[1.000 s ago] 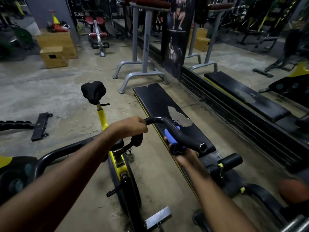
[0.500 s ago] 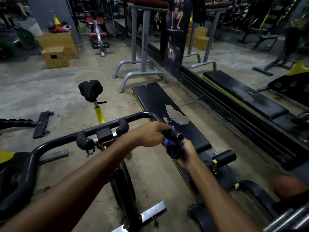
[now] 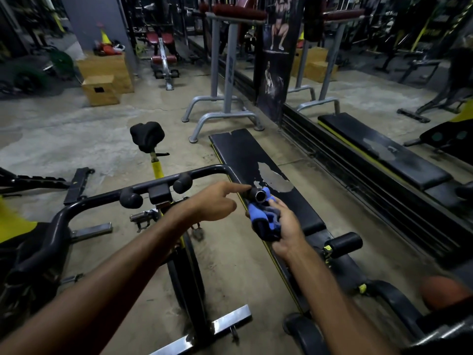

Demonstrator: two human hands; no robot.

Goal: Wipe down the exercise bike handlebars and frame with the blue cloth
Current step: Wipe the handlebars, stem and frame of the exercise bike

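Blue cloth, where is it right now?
In the head view the blue cloth sits right of centre, bunched in the right hand at the open end of the handlebar, beside the left hand.

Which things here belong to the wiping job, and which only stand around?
Job: blue cloth, handlebars, yellow bike frame, left hand, right hand.
Standing around: black bench, wooden boxes, grey stand.

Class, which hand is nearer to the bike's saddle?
Left. The left hand sits by the handlebar end, on the saddle side; the right hand, holding the blue cloth, lies farther off.
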